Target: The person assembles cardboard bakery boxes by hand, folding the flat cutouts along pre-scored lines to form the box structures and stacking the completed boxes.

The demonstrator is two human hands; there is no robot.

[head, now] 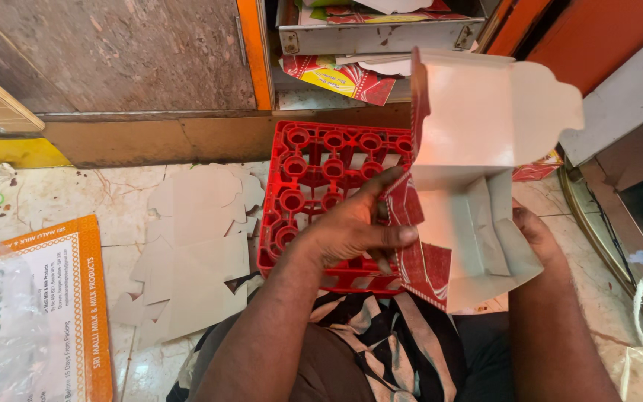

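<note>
Both my hands hold a cardboard box, red-printed outside and plain white inside, partly folded up with its lid flap standing open. My left hand grips the box's left red side wall, thumb across the panel. My right hand is mostly hidden behind the box's right side and supports it there. The box hovers over a red plastic crate with round holes, lying on the floor in front of my lap.
A stack of flat, unfolded white box blanks lies on the floor left of the crate. An orange-bordered printed sheet and a clear plastic bag sit at far left. A metal drawer with red-yellow cartons is ahead, a wooden cabinet at the back left.
</note>
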